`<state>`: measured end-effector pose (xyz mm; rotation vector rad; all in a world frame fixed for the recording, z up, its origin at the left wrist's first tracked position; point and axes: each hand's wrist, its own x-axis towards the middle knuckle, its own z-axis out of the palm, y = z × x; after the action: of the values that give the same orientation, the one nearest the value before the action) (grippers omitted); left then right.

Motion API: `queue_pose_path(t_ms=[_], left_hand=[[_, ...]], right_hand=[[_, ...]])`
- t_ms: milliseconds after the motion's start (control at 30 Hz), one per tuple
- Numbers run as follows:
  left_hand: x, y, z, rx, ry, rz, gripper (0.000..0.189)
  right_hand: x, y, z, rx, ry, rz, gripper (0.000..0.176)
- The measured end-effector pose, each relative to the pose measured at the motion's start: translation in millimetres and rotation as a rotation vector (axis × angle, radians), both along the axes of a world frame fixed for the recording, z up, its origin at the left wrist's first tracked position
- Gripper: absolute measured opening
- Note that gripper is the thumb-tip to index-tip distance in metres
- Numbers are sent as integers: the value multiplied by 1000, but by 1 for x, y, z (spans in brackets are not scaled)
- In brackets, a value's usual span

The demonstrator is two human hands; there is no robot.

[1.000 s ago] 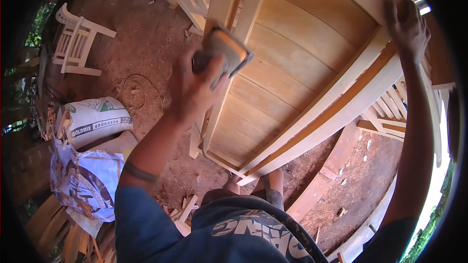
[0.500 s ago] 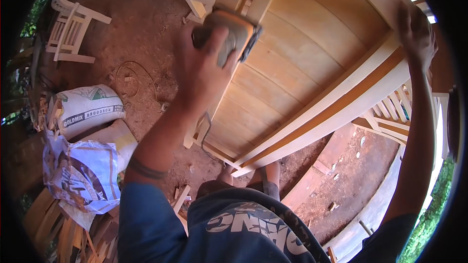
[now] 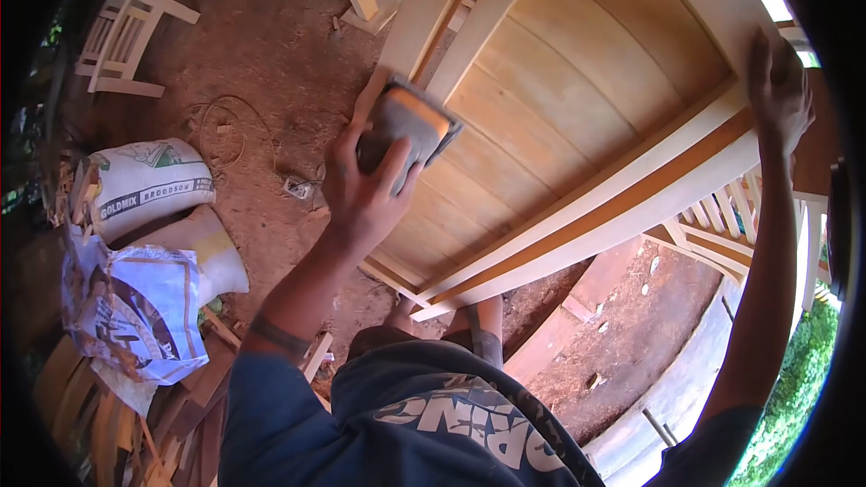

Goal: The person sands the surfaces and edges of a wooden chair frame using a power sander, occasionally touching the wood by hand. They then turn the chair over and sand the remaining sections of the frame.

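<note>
My left hand (image 3: 365, 185) is wrapped around a palm sander (image 3: 404, 131) with a grey body and an orange band. The sander's pad lies on the outer wooden rail of a large pale panel (image 3: 541, 81) with several curved boards set in a frame. At the far right, my right hand (image 3: 778, 90) is closed over the frame's corner (image 3: 735, 95), its fingertips partly hidden behind the wood. Two long parallel rails (image 3: 595, 207) slope from that corner down towards my legs.
Printed sacks (image 3: 149, 185) and a torn bag (image 3: 135, 298) stand at left above wood offcuts (image 3: 194, 406). A slatted wooden piece (image 3: 126, 32) lies at upper left. A coiled cord (image 3: 239, 131) rests on the dirt floor. Slatted frames (image 3: 722, 216) stand at right.
My left hand has drawn the sander down the rail, nearer to my body. My right hand stays at the frame's corner, and the whole view has shifted slightly.
</note>
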<state>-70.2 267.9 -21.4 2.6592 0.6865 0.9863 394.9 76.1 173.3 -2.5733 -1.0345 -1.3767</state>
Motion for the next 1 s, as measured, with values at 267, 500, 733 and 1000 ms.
queue_pose_path(t_ms=[267, 500, 733, 1000], left_hand=[[107, 36, 120, -10, -128, 107, 52], [46, 16, 55, -150, -25, 115, 58], [-49, -42, -54, -429, -42, 330, 61], [-90, -80, -100, -584, -81, 518, 60]], right_hand=[[11, -2, 3, -71, 8, -80, 84], [23, -5, 5, -63, 94, -85, 88], [57, -17, 5, -102, -44, -36, 91], [43, -12, 13, -116, 57, -76, 89]])
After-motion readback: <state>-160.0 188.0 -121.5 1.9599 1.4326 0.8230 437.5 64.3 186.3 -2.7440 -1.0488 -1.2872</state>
